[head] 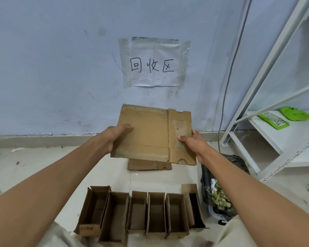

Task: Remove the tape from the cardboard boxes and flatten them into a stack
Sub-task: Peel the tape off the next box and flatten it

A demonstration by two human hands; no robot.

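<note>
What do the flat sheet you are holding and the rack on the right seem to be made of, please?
Flattened box: brown corrugated cardboard, matte, with creases, worn edges and a fluted edge showing. Shelf rack: probably painted white metal, judging by its thin angled uprights; I cannot be sure.

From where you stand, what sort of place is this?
Probably a storeroom's recycling corner: a handwritten paper sign is taped to the wall, a white metal shelf rack stands on the right, and open cardboard boxes line the floor.
</note>
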